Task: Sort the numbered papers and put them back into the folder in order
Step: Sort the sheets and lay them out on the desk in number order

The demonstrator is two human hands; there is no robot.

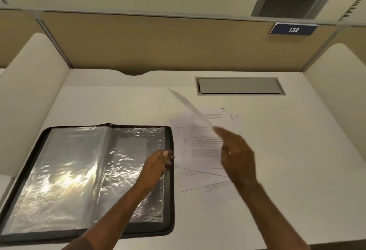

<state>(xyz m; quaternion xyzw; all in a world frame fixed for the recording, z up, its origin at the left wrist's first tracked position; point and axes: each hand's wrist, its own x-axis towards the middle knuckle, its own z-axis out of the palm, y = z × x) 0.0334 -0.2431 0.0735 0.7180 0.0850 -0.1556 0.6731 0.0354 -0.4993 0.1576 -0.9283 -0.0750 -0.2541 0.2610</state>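
White carrel desk [297, 150], tan partition [158, 41], grey cable hatch [239, 85], sign [293, 29] reading 139.

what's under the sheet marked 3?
The sheet marked 3 tops a loose pile; at least two more sheets fan out beneath, one marked with a blurred number. Their covered parts can't be read; the right hand hides some.

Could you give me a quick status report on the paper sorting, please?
Right hand lifting one blurred sheet off the loose pile. Left hand on the open folder sleeve edge. Nothing filed visibly; nothing blocking.
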